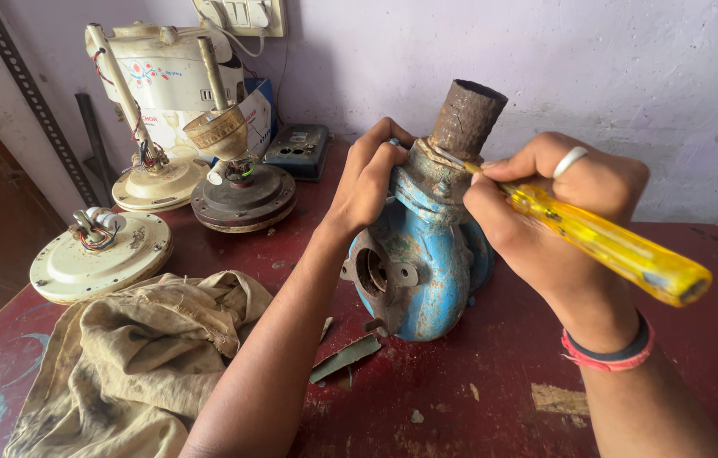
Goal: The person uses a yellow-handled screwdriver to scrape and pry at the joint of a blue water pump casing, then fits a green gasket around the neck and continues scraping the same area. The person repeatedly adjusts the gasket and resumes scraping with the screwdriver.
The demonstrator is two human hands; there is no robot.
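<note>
Behind pump (427,263), white carton (174,80).

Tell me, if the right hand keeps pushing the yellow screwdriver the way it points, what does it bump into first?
Probably the rusty pipe stub where it joins the blue pump casing. The right hand aims the yellow screwdriver left at that joint; the tip looks almost touching, though depth is unclear.

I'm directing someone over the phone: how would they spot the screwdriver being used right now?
Find the dark red table against the pale wall, then the blue pump housing topped by a rusty pipe stub. The screwdriver is in the right hand, tip at the pipe's base. Its clear yellow handle is the only bright yellow thing there.
</note>
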